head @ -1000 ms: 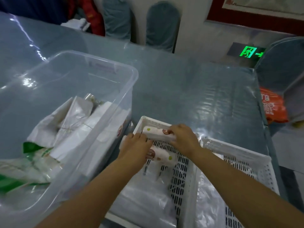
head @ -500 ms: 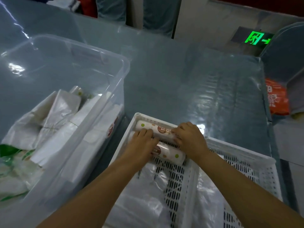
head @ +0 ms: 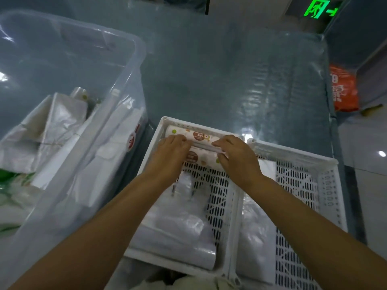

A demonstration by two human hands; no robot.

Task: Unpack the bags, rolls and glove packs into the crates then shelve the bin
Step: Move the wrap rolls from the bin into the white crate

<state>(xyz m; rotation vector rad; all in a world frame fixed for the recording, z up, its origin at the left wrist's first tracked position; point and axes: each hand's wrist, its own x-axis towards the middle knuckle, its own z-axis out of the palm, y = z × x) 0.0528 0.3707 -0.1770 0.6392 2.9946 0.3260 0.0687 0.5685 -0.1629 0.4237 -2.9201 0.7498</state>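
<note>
Two printed white rolls lie side by side at the far end of the left white crate. The far roll rests against the crate's back wall, the near roll just in front of it. My left hand presses on the rolls' left ends and my right hand on their right ends, fingers curled over them. Clear plastic bag packs fill the crate's near part. A second white crate adjoins on the right, holding a bag pack. The clear bin at left holds white and green packs.
Everything stands on a blue-grey table under a plastic sheet. An orange bag hangs past the table's right edge, with tiled floor beyond. A green exit sign glows at the top right.
Both hands pushed the two rolls back against the crate's far wall and side by side. The view tilted down and drew closer to the crates.
</note>
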